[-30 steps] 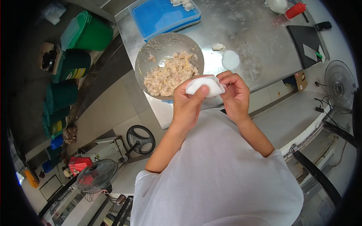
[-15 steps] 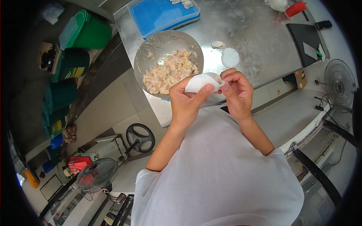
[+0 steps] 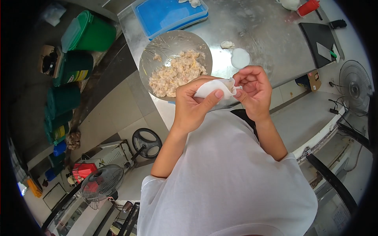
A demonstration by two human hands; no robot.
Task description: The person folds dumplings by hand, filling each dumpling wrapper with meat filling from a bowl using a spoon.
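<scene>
A white dumpling wrapper, folded over into a pouch with a gathered edge, is in front of my chest. My left hand cradles it from below and the side, thumb pressed on its front. My right hand has curled fingers and its thumb at the wrapper's right, pleated end. What lies inside the fold is mostly hidden. Just beyond, a flat round wrapper lies on the steel table beside a small lump of dough. Left of my hands is a metal bowl with pale, chunky filling.
A clear box with a blue bottom stands beyond the bowl on the steel table. A red bottle and a black board are at the far right. Green bins line the left; a fan stands right.
My right hand has risen and shifted slightly right, its fingers curled higher above the thumb. The wrapper's right end now looks more gathered. My left hand keeps its hold.
</scene>
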